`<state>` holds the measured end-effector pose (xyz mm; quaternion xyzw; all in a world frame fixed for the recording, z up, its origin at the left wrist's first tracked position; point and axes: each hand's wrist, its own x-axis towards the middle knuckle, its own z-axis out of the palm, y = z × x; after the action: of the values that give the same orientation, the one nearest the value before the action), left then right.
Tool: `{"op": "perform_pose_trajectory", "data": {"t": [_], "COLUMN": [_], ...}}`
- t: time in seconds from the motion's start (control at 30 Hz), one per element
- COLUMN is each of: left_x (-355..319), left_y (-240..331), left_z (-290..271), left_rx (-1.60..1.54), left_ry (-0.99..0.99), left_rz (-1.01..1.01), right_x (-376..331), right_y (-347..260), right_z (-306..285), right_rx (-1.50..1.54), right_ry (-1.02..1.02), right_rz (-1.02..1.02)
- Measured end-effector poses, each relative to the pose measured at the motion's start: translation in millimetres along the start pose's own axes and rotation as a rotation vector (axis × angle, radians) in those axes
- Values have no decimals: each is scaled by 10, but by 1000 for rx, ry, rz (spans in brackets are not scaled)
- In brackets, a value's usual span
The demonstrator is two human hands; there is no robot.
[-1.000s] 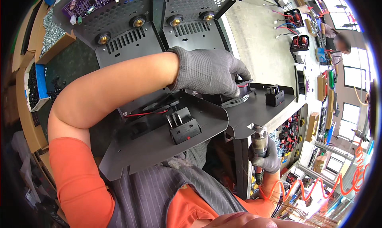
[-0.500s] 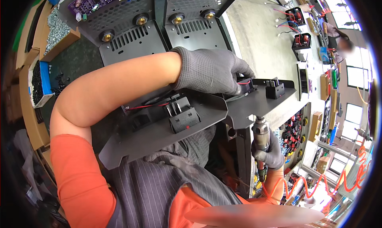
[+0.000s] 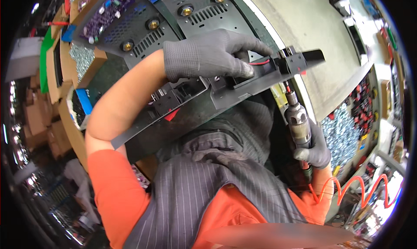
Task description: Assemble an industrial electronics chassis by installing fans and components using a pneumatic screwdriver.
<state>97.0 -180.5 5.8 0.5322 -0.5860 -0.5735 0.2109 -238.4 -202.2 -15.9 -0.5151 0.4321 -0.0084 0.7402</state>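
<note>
My left hand [image 3: 213, 53], in a grey glove, reaches over a black metal panel [image 3: 230, 97]. Its thumb and fingers close around a black part with a red wire [image 3: 259, 65] mounted there. Beside that part, a black switch-like block [image 3: 297, 63] sits at the panel's right end. Another black metal panel [image 3: 141, 134] with a similar block [image 3: 167, 104] lies to the left, under my forearm. My right hand [image 3: 319, 149], gloved too, grips an air screwdriver [image 3: 299, 125] with an orange coiled hose. Its bit points up just below the panel's edge; whether they touch, I cannot tell.
Slotted dark metal housings [image 3: 208, 23] with brass fittings stand at the back, one with a purple circuit board [image 3: 108, 14]. Boxes of screws [image 3: 82, 60] flank the left. At the right lie many loose screws [image 3: 341, 131] and the orange hose [image 3: 365, 192].
The panel under my left hand has tipped, its face turning away from me. The screwdriver has shifted right with my right hand, and its red bit now shows. The view has swung as well.
</note>
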Motion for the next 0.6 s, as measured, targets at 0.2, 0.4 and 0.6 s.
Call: {"op": "perform_pose_trajectory", "data": {"t": [0.2,0.4,0.6], "left_x": [36,23,35], "left_y": [-22,-91,-93], "left_z": [43,97,89], "left_rx": [-26,-117,-30], "left_ry": [15,87,93], "left_rz": [-33,94,74], "right_x": [312,636,576], "right_y": [816,916,837], "right_z": [130,351,492], "right_rx": [67,62,4], "right_ry": [-27,-126,-136], "right_rz": [-175,-361,-321]}}
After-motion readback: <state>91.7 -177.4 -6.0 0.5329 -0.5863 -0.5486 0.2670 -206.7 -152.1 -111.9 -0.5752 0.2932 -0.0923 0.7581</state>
